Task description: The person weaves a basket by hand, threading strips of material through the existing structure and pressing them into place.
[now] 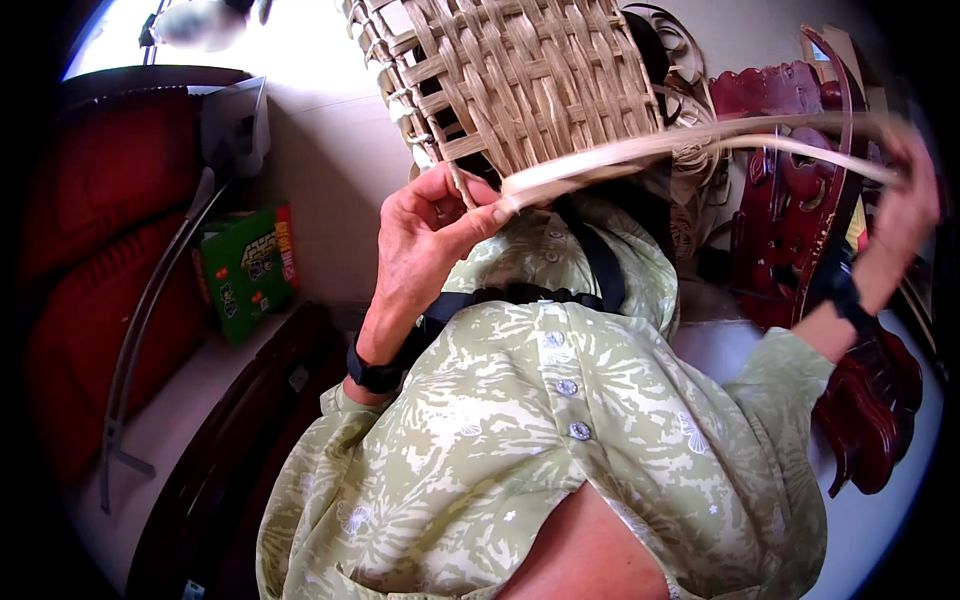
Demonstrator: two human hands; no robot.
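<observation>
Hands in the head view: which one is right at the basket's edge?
The left hand, with its fingers pinching the pale strip at the edge of the basket. The right hand is blurred and well off to the right, clear of the basket.

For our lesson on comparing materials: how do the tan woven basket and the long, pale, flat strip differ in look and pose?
Form: the tan woven basket is a broad lattice of crossing bands; the long, pale, flat strip is narrow.
Pose: the strip arches from the left hand to the blurred right hand; the basket shows above the left hand.
Clarity: the strip looks blurred, the basket sharper.
Shared: both show flat, band-like material.
</observation>
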